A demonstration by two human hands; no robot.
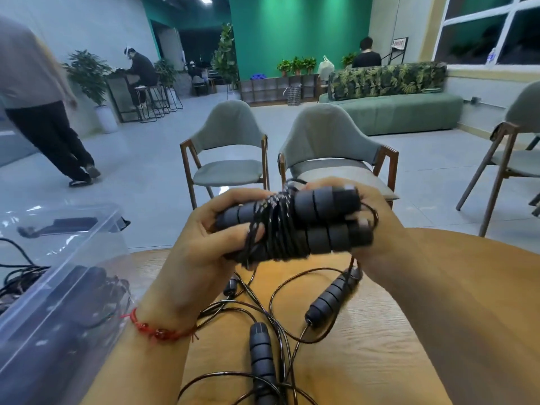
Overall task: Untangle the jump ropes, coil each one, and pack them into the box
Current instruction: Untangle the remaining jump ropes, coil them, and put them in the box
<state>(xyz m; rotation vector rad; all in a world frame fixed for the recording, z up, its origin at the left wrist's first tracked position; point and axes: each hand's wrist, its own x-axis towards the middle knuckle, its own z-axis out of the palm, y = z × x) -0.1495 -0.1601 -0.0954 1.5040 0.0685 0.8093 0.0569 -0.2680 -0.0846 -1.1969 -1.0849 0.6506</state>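
Black ribbed foam, 2 grips lying parallel with thin glossy cord wound tight round their middle: that's the bundle (pixel 292 229). It's held up over the table (pixel 423 331), both hands on it.

Left hand (pixel 201 244) is curled round the left end, fingertips dug into the wraps. Right hand (pixel 380 220) is clamped on the right end, grip caps showing between the fingers. A bit of cord loops past the right fingers; can't tell if the tail is tucked.

Long axis runs left-right, right end slightly higher.

Box (pixel 58 258) is clear plastic, low left, just beside the left forearm, with dark ropes visible through the wall. So the drop goes leftward and down, and the left hand is the nearer one. My read: swing the bundle left end first, keeping the wraps pinched or they'll spring loose, since the cord looks slick.

Under the hands, on pale wood grain, is the loose tangle (pixel 280 325): crossing cords and 2 clear grips, near-right (pixel 333 296) and centre (pixel 261 355). Not yet coiled.
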